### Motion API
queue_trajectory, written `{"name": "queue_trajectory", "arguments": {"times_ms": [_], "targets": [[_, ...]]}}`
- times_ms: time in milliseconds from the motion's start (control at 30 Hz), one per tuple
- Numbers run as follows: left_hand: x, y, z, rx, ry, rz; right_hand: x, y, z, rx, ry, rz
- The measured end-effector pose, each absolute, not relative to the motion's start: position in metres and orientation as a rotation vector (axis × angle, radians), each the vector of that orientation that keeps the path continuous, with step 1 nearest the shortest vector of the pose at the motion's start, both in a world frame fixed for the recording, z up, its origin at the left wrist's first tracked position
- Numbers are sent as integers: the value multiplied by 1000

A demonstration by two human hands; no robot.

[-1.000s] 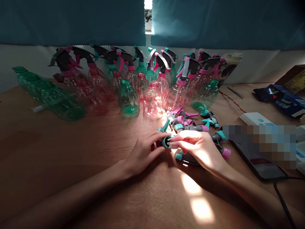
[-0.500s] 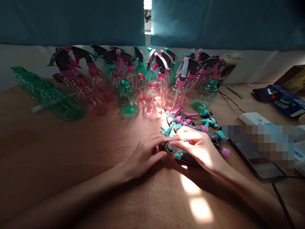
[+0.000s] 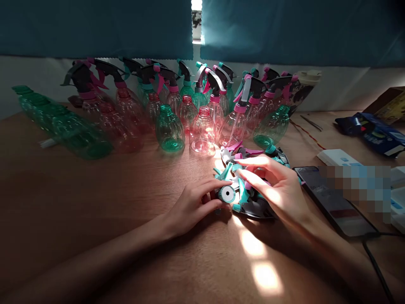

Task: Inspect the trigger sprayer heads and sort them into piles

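On a wooden table [image 3: 79, 219], clear plastic spray bottles [image 3: 202, 131] stand in rows behind a heap of trigger heads [image 3: 256, 209]. The right hand [image 3: 275, 185] lies open, its fingers spread over the heap. The left hand [image 3: 193, 204] grips one trigger head [image 3: 227, 194] by its teal collar, at the heap's near edge.

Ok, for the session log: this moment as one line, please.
left hand: grips teal spray-head collar | right hand: open over pile of spray heads | behind: plastic spray bottles
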State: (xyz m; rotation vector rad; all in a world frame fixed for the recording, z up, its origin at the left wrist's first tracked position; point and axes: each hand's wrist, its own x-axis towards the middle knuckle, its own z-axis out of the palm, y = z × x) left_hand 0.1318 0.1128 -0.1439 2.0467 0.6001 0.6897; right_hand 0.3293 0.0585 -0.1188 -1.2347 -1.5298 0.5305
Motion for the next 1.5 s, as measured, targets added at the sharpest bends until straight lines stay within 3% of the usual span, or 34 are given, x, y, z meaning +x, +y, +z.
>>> {"name": "queue_trajectory", "arguments": {"times_ms": [300,900,1500], "targets": [[131,115,-146,2148,553,733,332,55,-110,-1331,-1941,487],[131,115,-148,2341,525,733,331,51,-91,-1452,-2059,665],[134,116,-144,2321,526,697,331,51,-114,-1321,-1997,633]]}}
